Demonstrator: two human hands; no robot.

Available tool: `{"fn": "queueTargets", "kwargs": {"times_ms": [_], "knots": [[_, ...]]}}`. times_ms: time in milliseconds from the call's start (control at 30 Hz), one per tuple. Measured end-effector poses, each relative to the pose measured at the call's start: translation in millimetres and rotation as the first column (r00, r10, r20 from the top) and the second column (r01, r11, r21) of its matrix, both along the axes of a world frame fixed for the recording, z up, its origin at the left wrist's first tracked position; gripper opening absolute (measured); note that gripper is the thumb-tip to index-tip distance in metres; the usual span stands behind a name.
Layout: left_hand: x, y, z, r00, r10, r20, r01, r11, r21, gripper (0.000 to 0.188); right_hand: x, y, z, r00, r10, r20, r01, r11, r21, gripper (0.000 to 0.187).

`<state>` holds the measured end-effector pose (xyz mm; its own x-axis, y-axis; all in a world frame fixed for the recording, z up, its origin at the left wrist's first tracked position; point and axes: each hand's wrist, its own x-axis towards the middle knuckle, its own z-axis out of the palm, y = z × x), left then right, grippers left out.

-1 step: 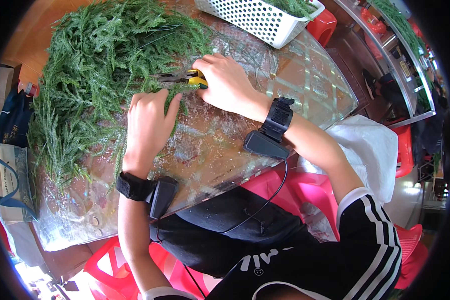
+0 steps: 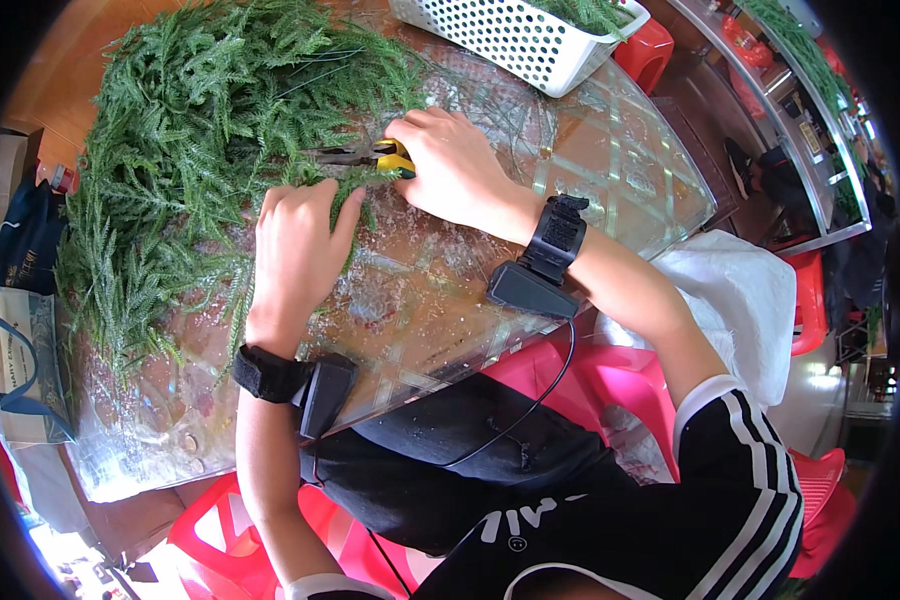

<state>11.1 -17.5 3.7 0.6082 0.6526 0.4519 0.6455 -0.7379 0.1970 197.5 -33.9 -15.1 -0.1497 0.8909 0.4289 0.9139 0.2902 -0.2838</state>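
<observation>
My right hand [image 2: 452,165] is closed round the yellow and black handles of a pair of pliers [image 2: 392,158]. The metal jaws point left, into the edge of a big heap of green artificial pine sprigs [image 2: 205,110]. Just below the pliers, my left hand [image 2: 302,245] has its fingertips closed on a green sprig [image 2: 368,178], part of which shows between the two hands. Its exact grip is hidden behind the back of the hand. Both wrists wear black straps with a dark box attached.
A white perforated basket [image 2: 510,45] with greenery stands at the far edge of the glass-topped table [image 2: 400,300], which is littered with small scraps. Paper bags [image 2: 28,370] stand at the left. Pink stools [image 2: 235,540] and a white sack [image 2: 735,300] are near me.
</observation>
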Motion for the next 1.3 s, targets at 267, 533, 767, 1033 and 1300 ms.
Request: {"fn": "queueTargets", "kwargs": {"times_ms": [267,533,767,1033,1300], "knots": [[4.6,-10.2,3.7,0.995,-0.037,-0.090,0.035,0.999,-0.026,0.029,0.5,-1.5,-2.0,0.996,0.048,0.075,-0.047,0.999,-0.026,0.040],[6.8,-31.6,16.3,0.973,-0.071,-0.220,0.064,0.997,-0.042,0.025,2.9,-5.0,-2.2,0.983,0.136,0.124,-0.131,0.990,-0.047,0.045],[3.5,-34.9,19.6,0.971,-0.080,-0.223,0.078,0.997,-0.017,0.022,1.9,-6.1,2.1,0.972,0.204,0.118,-0.198,0.978,-0.058,0.045],[5.4,-26.5,15.2,0.980,-0.086,-0.177,0.089,0.996,0.009,0.022,1.8,-5.8,3.0,0.980,0.187,0.072,-0.182,0.981,-0.068,0.042],[6.4,-15.5,14.1,0.999,-0.027,0.017,0.028,0.998,-0.058,0.025,-3.6,-4.3,8.2,0.960,0.084,-0.265,-0.049,0.990,0.134,0.031]]}}
